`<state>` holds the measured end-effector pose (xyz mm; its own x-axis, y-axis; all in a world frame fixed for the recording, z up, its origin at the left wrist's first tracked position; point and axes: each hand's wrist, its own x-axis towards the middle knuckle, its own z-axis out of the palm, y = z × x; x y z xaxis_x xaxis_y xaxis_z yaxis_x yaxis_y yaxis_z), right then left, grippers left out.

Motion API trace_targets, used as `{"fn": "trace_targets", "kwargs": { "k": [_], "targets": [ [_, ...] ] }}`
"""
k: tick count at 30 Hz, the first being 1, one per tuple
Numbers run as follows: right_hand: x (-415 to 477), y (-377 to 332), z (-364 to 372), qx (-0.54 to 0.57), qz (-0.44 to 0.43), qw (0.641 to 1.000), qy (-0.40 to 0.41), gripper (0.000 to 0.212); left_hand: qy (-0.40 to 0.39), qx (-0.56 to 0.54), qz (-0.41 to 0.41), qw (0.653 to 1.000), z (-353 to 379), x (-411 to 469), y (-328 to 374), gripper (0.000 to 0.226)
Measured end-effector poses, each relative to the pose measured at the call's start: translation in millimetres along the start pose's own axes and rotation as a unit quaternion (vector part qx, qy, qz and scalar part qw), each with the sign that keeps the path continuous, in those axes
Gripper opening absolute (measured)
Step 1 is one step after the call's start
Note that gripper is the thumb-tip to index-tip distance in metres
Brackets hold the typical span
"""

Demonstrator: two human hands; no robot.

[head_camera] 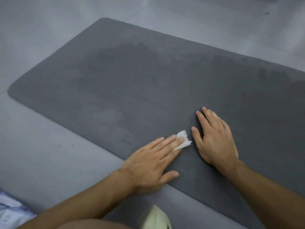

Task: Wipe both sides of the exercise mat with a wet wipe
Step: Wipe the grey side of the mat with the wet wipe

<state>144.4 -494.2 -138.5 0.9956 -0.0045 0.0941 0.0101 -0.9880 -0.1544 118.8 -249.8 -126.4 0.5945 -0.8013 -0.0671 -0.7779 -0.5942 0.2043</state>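
**Head view.** A grey floor fills the surroundings, with faint tile joints seen at the far side. At the lower left corner a pale patterned item is cut off by the frame, and what it is cannot be told. At the bottom edge a bare knee and a pale shoe are seen, both on the near side of the mat and off its surface. Nothing lies on the mat apart from the hands and the wipe.

The dark grey mat is laid flat on the floor. Its long axis runs from the upper left to the lower right. The rounded short end points to the left, and the other end is cut off by the right edge of the frame. A wavy ribbed texture is seen on the upper face. Darker patches are spread across the far half.

The white wet wipe lies crumpled on the mat close to its near long edge. It is held down under the fingertips of the left hand, whose fingers are straight and close together, with the thumb spread out to the side. The heel of this hand lies over the mat's near edge.

The right hand is laid palm down on the mat just beside the wipe. Its fingers are straight and slightly apart, and nothing is held in it.
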Motion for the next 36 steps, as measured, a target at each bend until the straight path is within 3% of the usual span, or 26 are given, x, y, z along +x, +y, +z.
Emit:
{"fn": "trace_targets", "kwargs": {
  "k": [4,11,17,21,28,30,36],
  "targets": [
    [-1,-5,2,-0.013,0.004,1.000,-0.009,0.064,-0.010,0.017,0.009,1.000,2,-8,1,0.070],
    [-9,-38,8,0.000,0.061,0.998,-0.022,0.072,-0.013,0.034,-0.157,0.987,-22,-47,-79,0.071],
    [15,-111,15,0.027,-0.067,0.996,-0.044,0.073,0.008,0.031,-0.314,0.949,-30,-86,-144,0.076],
    [31,-147,30,0.032,-0.061,0.997,-0.041,0.069,0.024,-0.015,-0.241,0.970,-20,-80,-110,0.074],
    [28,-145,30,0.038,-0.052,0.998,-0.015,0.062,0.015,0.002,-0.139,0.990,-3,-86,-43,0.070],
    [28,-145,29,0.047,-0.048,0.998,-0.011,0.064,0.023,0.003,-0.147,0.989,-5,-89,-55,0.068],
    [26,-147,28,0.040,-0.044,0.998,-0.014,0.060,0.031,-0.003,-0.289,0.957,-23,-91,-141,0.072]
  ]
}}
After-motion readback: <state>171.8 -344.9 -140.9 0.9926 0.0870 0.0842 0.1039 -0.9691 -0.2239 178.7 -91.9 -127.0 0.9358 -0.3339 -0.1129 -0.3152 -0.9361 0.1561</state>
